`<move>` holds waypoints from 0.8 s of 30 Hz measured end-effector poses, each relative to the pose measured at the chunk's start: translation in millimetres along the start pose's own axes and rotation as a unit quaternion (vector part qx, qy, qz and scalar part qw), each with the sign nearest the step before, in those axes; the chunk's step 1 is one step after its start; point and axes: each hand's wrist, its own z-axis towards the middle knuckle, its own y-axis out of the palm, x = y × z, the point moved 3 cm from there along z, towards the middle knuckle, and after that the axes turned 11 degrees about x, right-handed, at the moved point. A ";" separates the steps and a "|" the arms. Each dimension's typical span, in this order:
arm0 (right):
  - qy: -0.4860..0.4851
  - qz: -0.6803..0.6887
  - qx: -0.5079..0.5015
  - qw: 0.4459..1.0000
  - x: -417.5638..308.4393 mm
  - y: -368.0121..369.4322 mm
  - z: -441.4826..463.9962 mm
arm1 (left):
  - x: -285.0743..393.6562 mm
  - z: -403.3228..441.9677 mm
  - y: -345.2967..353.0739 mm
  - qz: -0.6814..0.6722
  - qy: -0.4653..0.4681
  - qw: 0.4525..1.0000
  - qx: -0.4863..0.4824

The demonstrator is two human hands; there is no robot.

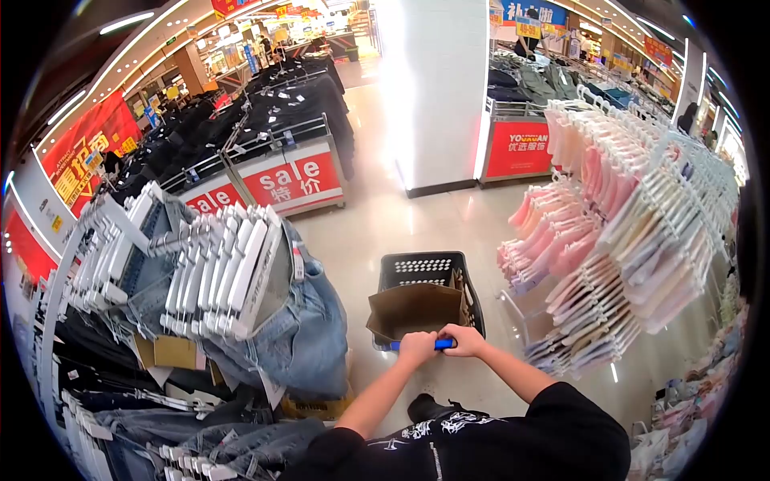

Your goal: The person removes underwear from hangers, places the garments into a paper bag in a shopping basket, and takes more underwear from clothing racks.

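Note:
Both my hands are closed on the blue handle (443, 344) of a dark shopping basket (473, 298). My left hand (418, 348) wraps round the handle's left part, and my right hand (463, 340) grips its right end, close beside the left. Inside the basket stands an open brown paper bag (413, 309), its top edge rising above the rim on the left. The basket is in front of my body, over the shiny floor.
Denim on white hangers (233, 264) hangs at the left. Racks of small pink and pale garments (601, 152) stand at the right. Ahead are a white pillar (439, 96), dark clothes bins with a red sale sign (293, 178) and a red-signed bin (518, 148).

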 end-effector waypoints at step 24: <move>0.141 -0.020 0.023 0.990 104.7 -49.4 248.4 | -140.9 289.9 -3.4 -0.003 0.135 0.983 -0.122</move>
